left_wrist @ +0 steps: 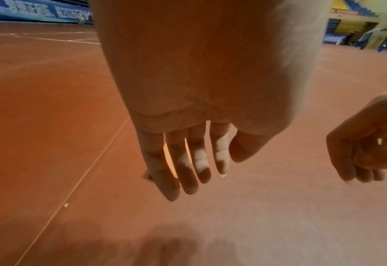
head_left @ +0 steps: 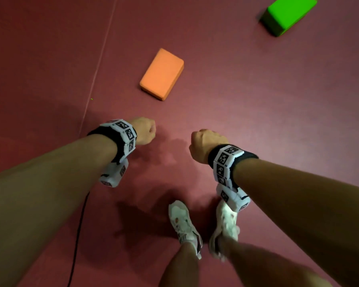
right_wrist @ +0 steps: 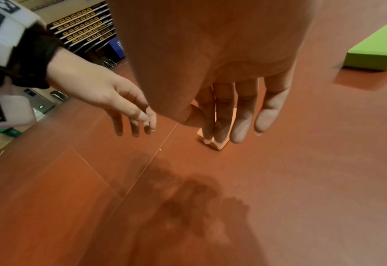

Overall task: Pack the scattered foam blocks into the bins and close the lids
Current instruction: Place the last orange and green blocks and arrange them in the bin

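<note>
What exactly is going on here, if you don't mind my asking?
A person is standing on a red sports floor, clearing up foam blocks. Both the left hand and the right hand are held out in front, fingers relaxed and holding nothing. An orange block lies flat on the floor just ahead of the hands, and a green block lies farther off to the right. Neither block is being touched, and no bin is in view.

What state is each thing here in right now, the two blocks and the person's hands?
orange block: lying flat on the floor, untouched.
green block: lying on the floor farther off, untouched.
left hand: empty, fingers hanging relaxed above the floor.
right hand: empty, fingers hanging relaxed.
</note>
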